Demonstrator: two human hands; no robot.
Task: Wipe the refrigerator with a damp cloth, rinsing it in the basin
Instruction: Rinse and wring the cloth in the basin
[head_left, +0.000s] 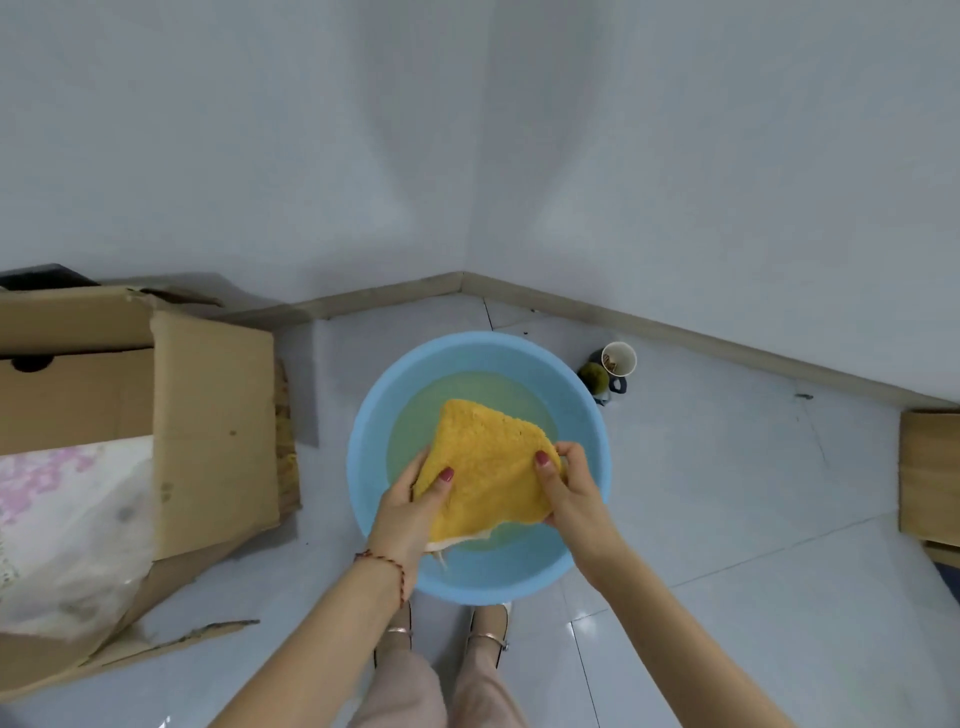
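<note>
The left hand and right hand each pinch one side of a single yellow terry cloth, thumbs on top and fingers curled beneath — it hangs spread above the water in one round blue plastic basin. The basin sits on the pale tiled floor near the room's corner, where two white walls meet a beige skirting board. One open cardboard box lies by the basin's left edge, one paper cup stands beyond its far-right edge, and a second box shows at the floor's right edge.

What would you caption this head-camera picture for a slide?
Both hands, left hand and right hand, hold a yellow cloth over a blue basin of water on the floor.
</note>
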